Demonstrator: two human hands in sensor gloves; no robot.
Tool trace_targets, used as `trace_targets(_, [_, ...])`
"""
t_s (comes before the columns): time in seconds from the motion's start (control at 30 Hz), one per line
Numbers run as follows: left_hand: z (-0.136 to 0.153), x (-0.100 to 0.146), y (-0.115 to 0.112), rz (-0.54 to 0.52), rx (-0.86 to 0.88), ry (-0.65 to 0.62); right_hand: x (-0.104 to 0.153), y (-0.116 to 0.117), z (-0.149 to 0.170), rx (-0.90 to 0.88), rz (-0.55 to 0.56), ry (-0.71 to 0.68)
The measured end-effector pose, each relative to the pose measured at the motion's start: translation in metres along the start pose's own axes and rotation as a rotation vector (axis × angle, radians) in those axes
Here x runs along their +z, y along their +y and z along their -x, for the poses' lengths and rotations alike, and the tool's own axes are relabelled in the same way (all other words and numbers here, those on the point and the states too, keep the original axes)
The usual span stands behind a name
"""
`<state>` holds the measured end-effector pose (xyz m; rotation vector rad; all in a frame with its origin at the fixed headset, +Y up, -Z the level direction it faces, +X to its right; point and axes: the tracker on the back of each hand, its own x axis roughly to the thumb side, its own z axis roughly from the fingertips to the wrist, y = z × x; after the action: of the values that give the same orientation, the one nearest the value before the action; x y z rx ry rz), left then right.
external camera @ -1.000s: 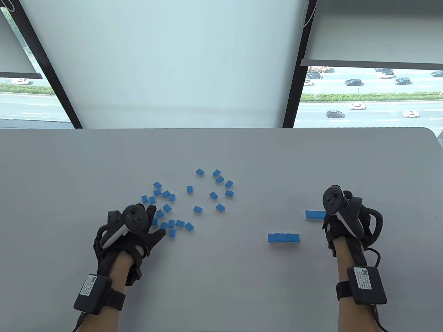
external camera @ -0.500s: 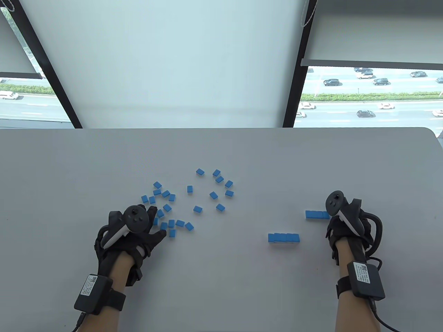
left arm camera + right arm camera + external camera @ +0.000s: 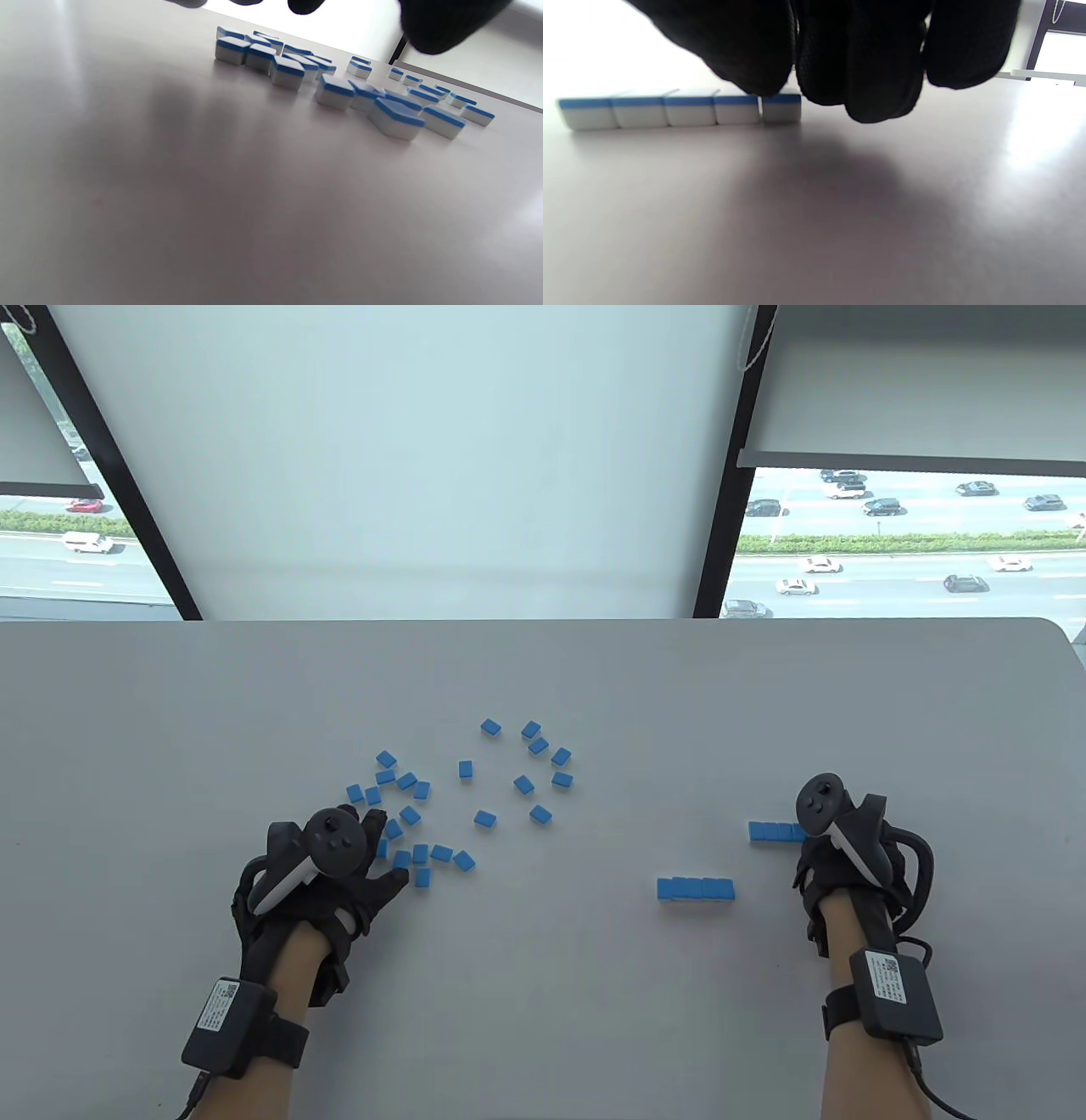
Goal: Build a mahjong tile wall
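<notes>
Several loose blue-backed mahjong tiles point(image 3: 462, 780) lie scattered at the table's middle left; they also show in the left wrist view point(image 3: 335, 91). My left hand point(image 3: 373, 848) hovers spread over the nearest ones and holds nothing; its fingertips point(image 3: 445, 25) hang above them. A row of four tiles point(image 3: 696, 889) stands at the front right. A second row point(image 3: 774, 831) stands behind it; the right wrist view shows it as five tiles point(image 3: 678, 111). My right hand point(image 3: 819, 848) is at that row's right end, its bunched fingers point(image 3: 865, 72) at the end tile point(image 3: 782, 109).
The grey table point(image 3: 543, 1001) ends at a far edge below the windows. The two tile rows sit close together, between the loose tiles and my right hand.
My right hand has shifted slightly right and toward me, uncovering a bit more of the far row. My left hand has stayed over the loose tiles.
</notes>
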<state>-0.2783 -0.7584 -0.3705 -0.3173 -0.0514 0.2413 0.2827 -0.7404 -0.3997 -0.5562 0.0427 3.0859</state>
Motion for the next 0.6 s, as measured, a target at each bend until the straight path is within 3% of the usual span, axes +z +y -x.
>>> trace_targets(0.2, [0.0,0.001,0.002,-0.01,0.008,-0.003,0.015,-0.033,-0.045,-0.031,0.093,-0.122])
trace_targets(0.4, [0.001,0.002,0.002,-0.012,0.009,0.003,0.026,-0.058,-0.136,-0.01,0.079,-0.32])
trace_targets(0.6, [0.002,0.002,0.003,-0.009,0.01,0.007,0.038,-0.058,-0.221,0.071,-0.002,-0.496])
